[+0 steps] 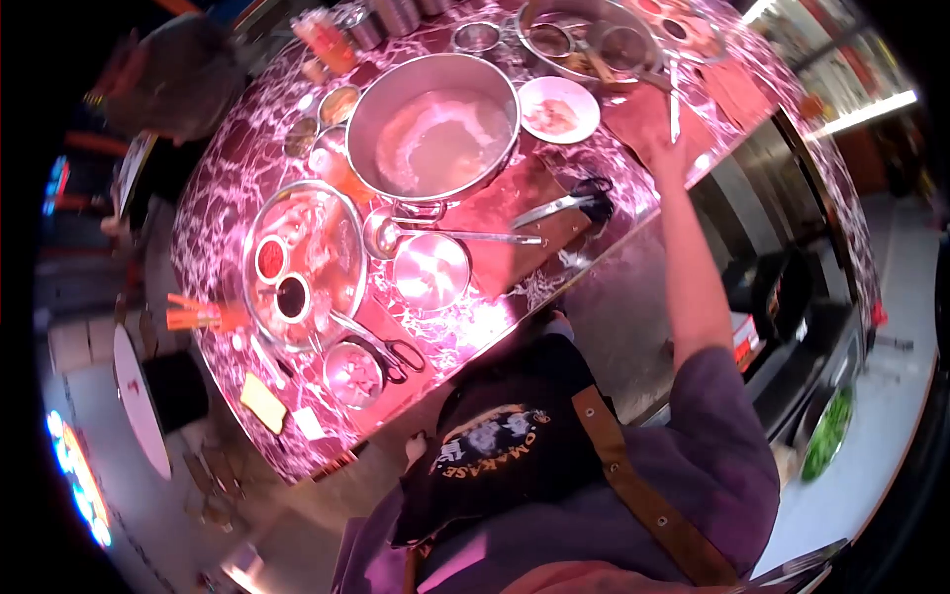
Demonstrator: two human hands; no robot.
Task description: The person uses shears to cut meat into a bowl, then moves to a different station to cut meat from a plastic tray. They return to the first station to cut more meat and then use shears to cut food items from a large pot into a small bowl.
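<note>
Marbled table (223, 188): right hand (663, 142) is beside a metal utensil (675, 99), either hand's grip unclear.

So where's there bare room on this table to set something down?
Bare marble table shows between the shiny round dish and the near edge, partly under glare. Another patch lies left of the large basin, beyond the orange sticks. It's crowded along the big pot's left side and around the scissors.

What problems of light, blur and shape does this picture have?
Head view: pink light tints the table, white glare washes out part of its near edge and the round metal dish, the right hand looks soft, lens distortion bends the outer scene, corners are black.
</note>
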